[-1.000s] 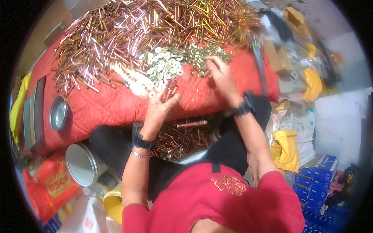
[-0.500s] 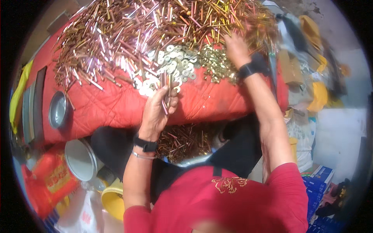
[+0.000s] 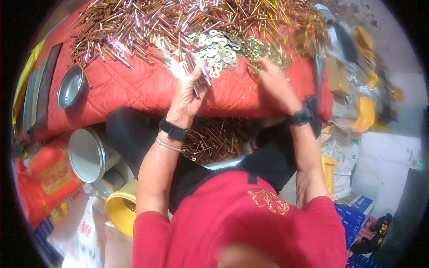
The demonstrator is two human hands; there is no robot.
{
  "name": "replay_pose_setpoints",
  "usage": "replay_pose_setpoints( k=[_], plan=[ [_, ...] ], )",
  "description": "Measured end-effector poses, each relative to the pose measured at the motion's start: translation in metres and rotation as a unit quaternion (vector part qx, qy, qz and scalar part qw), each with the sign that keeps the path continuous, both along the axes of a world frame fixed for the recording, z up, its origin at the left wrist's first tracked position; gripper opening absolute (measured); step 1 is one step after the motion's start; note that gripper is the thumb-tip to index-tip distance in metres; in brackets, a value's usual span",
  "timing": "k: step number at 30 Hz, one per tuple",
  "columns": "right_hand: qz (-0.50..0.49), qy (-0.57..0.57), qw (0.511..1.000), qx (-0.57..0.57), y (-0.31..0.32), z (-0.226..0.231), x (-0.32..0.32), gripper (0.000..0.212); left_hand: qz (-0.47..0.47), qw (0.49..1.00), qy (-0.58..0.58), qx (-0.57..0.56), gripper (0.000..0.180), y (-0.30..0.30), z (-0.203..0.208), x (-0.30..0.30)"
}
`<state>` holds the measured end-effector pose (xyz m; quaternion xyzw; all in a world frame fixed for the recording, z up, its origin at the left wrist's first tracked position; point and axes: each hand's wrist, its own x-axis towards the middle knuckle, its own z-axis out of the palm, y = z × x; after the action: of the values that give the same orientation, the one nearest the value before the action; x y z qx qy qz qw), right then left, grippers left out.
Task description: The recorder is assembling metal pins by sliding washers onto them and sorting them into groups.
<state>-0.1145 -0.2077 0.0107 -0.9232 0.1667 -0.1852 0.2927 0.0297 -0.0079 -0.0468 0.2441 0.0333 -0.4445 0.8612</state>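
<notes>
Bright light burns out a white patch toward 11 o'clock, beside the left hand (image 3: 188,96), and glints off copper-coloured metal rods (image 3: 134,24). The right hand (image 3: 275,81), near 1, looks blurred; shadow dulls the red T-shirt (image 3: 234,216) around 6. Fisheye distortion bends straight edges inside black corners.

The left hand (image 3: 190,96) partly hides its metal rods (image 3: 191,62). The right hand (image 3: 275,82) is blurred, its fingertip contact unclear; small brassy pieces (image 3: 268,49) just beyond blur together. Farther out, the rod pile (image 3: 178,20) leaves the top edge.
</notes>
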Motion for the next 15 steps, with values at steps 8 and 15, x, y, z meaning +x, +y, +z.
replay_pose_setpoints(
  k=[8,15],
  plan=[
    [0.000,0.012,0.993,-0.118,0.020,-0.016,0.020,0.016,0.000,0.999,-0.017,0.037,0.019,0.004,-0.006,0.006],
    [0.078,0.237,0.953,-0.171,0.014,0.018,0.034,0.017,0.024,0.999,-0.019,0.039,0.019,0.005,0.006,0.000]
  ],
)
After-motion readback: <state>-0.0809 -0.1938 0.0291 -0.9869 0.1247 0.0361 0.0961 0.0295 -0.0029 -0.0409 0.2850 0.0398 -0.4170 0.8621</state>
